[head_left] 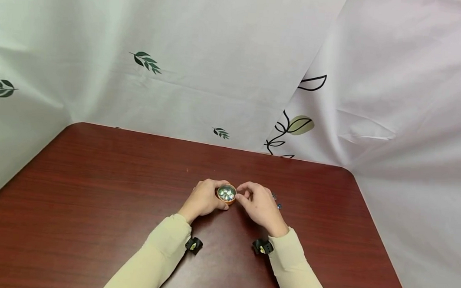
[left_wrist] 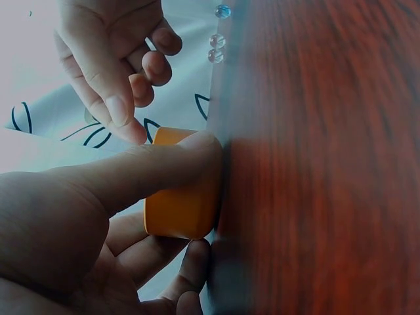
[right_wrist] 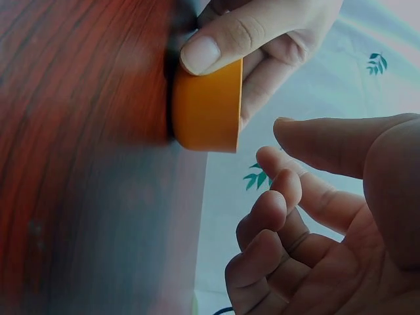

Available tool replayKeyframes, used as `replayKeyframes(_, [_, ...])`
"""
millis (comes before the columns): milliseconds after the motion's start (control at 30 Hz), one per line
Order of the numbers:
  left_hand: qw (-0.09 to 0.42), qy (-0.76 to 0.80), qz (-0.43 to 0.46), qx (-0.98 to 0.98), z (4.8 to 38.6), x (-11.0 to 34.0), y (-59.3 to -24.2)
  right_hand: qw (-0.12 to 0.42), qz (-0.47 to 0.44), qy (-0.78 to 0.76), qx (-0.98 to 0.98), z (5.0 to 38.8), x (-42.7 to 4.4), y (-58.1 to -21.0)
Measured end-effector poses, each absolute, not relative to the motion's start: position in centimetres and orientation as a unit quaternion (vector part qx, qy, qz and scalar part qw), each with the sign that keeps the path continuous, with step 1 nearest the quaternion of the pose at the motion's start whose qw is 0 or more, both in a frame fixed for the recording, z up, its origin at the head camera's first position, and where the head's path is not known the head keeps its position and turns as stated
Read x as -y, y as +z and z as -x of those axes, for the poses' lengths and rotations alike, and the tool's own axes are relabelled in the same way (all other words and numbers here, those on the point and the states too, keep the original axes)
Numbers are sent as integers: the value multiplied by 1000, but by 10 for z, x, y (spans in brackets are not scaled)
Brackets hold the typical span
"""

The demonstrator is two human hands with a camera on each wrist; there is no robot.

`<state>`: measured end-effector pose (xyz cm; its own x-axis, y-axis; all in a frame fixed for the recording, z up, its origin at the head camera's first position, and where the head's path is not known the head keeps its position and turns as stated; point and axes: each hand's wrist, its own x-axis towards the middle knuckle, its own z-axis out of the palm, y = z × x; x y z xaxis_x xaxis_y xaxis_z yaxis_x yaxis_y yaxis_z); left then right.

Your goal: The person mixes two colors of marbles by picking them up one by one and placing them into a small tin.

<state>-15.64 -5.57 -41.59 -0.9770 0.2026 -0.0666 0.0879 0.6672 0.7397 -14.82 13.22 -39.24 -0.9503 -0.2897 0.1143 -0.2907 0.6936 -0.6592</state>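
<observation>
A small orange cup [head_left: 232,202] stands on the table with several shiny clear beads [head_left: 227,193] inside. My left hand [head_left: 204,198] grips it from the left; in the left wrist view this hand [left_wrist: 72,216] has its thumb along the near side of the cup [left_wrist: 180,210]. On the cup's right is my right hand [head_left: 262,208], close to the rim. The right wrist view shows that hand's [right_wrist: 328,223] thumb and index fingertips apart, nothing visible between them, other fingers loosely bent, beside the cup [right_wrist: 210,121].
Beyond my right hand lie a few loose glass beads, one blue [head_left: 280,206] and others clear [left_wrist: 216,56]. The dark red wooden table [head_left: 114,190] has white cloth [head_left: 178,93] with leaf prints hanging behind it and at its sides.
</observation>
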Motion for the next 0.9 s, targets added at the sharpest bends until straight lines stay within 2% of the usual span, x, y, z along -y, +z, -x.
replayKeyframes(900, [70, 390, -71, -915, 156, 55, -414, 11, -127, 381, 916, 150, -155, -379])
